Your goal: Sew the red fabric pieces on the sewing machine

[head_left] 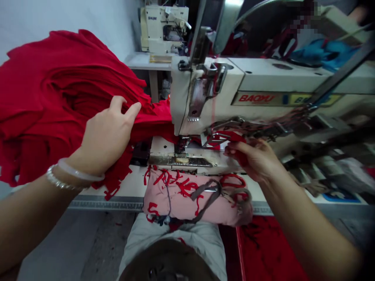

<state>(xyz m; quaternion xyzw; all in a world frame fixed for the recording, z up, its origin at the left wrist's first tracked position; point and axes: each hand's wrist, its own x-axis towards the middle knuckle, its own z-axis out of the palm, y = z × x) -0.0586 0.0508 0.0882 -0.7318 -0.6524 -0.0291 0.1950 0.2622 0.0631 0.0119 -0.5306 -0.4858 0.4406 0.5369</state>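
My left hand is at the edge of a big bundle of red fabric pieces, left of the sewing machine. Its fingers curl into the cloth, partly hidden by it, with the thumb on top. From there a stretch of red fabric leads under the head of the white sewing machine, to the presser foot. On the other side of the needle area, my right hand pinches a red fabric strip beside the metal guide. Its fingertips are partly in shadow.
A pink cushion at the table's front edge carries red scraps, a grey strip and red-handled scissors. Another sewing machine stands behind. Blue cloth lies beyond the machine arm. More red fabric is below the table, right.
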